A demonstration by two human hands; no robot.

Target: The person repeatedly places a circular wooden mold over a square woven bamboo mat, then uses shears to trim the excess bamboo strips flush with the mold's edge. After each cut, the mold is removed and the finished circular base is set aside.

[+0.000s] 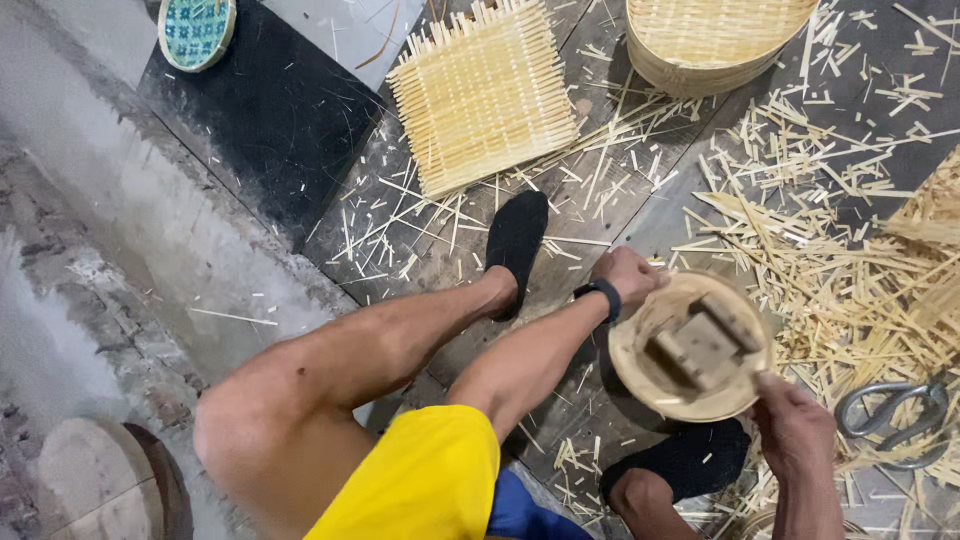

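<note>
Both hands grip a round wooden form (690, 345): left hand (628, 278) at its top edge, right hand (795, 425) below. A woven bamboo mat (482, 95) lies finished on the floor (250, 110); the form itself is still bare.

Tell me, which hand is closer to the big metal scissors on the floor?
The right hand. It grips the round wooden mould's lower right edge, just left of the scissors. The left hand holds the mould's far upper left edge.
</note>
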